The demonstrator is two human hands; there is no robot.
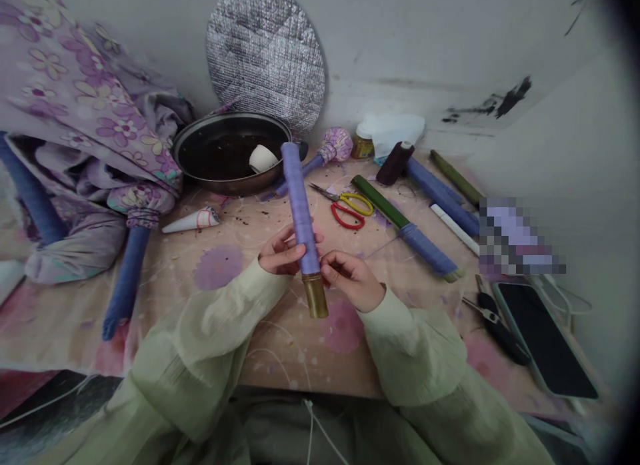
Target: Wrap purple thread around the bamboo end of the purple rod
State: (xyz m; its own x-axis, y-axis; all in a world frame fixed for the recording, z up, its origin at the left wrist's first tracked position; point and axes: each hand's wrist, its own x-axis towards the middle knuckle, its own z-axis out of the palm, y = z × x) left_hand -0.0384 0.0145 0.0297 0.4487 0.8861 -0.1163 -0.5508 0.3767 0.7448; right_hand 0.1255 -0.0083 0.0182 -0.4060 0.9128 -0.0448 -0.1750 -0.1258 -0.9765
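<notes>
Pale green sleeves fill the bottom of the head view, both forearms angled in over a pink-and-cream patterned bench. Left hand curls its fingers around a long tube wound in lilac thread, and right hand pinches the same tube lower down, fingers closed narrowly just above its brass-coloured metal end. Tube is held tilted up, between the hands and off the bench. Two-handed hold near the lower end looks sound: even pressure should stop the thread wraps slipping. Nearest right, a red-and-yellow-handled pair of scissors lies beside a green rod with blue thread winding. Farther back sit a dark brown thread spool and a round black pan holding a white cup. Left of the hands lies a white paper cone; far right, a black smartphone.
</notes>
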